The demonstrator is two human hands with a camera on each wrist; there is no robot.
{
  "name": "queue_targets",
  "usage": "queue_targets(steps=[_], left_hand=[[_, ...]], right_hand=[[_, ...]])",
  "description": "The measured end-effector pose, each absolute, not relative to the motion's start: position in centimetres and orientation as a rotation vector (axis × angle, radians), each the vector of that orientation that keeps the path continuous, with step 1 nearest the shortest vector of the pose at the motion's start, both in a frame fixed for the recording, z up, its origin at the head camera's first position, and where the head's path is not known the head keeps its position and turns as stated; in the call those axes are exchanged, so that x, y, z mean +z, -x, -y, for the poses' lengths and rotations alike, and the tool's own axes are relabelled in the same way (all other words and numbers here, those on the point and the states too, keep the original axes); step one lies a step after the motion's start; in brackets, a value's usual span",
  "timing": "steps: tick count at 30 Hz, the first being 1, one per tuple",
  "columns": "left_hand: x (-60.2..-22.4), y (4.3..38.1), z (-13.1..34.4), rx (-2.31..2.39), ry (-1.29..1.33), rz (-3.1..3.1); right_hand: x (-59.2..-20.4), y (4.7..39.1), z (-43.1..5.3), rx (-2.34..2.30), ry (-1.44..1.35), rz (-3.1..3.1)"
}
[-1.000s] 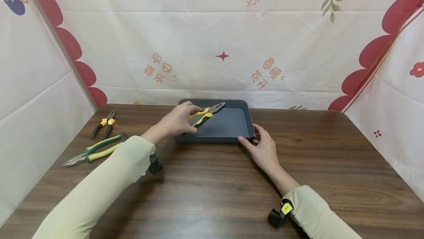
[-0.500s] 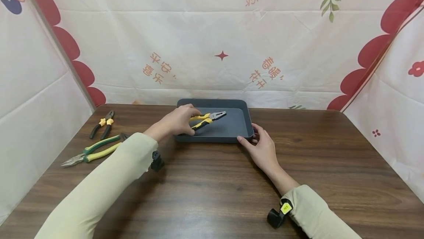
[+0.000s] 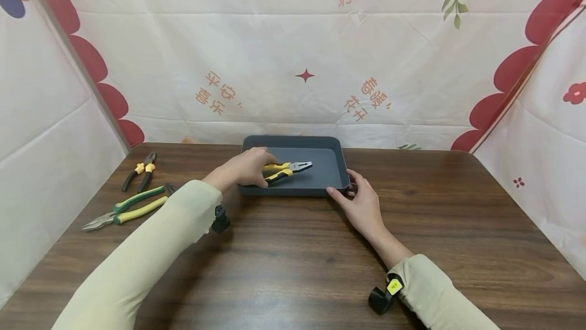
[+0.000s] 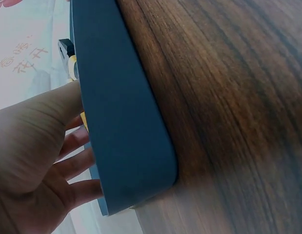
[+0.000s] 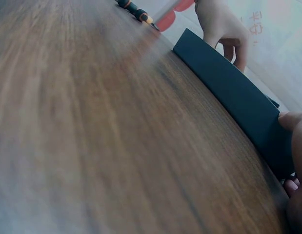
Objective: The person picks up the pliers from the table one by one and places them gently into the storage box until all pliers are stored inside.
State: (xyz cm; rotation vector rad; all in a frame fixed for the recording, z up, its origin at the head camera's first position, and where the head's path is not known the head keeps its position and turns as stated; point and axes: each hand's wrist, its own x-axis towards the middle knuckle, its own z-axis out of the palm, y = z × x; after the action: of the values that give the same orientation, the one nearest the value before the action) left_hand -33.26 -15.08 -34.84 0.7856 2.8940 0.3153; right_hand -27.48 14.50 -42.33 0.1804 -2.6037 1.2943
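A dark grey rectangular tray (image 3: pixel 336 162) stands at the back of the wooden table. Inside its left part, my left hand (image 3: pixel 247 166) holds yellow-and-black combination pliers (image 3: pixel 286 171) by the handles, with their metal nose pointing right. In the left wrist view, the tray's wall (image 4: pixel 116 97) hides the fingertips of the left hand (image 4: pixel 33 146) and most of the pliers (image 4: pixel 68 53). My right hand (image 3: pixel 361 205) grips the tray's front right corner, thumb at the front rim and fingers along the right side.
On the left of the table (image 3: pixel 284 269) lie pliers with green and yellow-green handles (image 3: pixel 142 210). Behind them are smaller black-and-yellow pliers (image 3: pixel 143 171). Another tool's dark head (image 3: pixel 171 188) is partly hidden by the left sleeve (image 3: pixel 151 248). A printed cloth (image 3: pixel 274 55) hangs behind.
The left hand has lowered the combination pliers into the tray, and their nose has tipped from slanting upward to nearly level. The right hand keeps its hold on the tray's corner.
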Motion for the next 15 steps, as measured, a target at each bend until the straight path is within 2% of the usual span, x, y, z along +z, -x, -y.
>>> queue_targets(steps=[15], left_hand=[[-34.77,33.58,14.52,0.218,-0.84,-2.86]], right_hand=[[-42.39,27.49,-14.54,1.299,-0.177,2.59]])
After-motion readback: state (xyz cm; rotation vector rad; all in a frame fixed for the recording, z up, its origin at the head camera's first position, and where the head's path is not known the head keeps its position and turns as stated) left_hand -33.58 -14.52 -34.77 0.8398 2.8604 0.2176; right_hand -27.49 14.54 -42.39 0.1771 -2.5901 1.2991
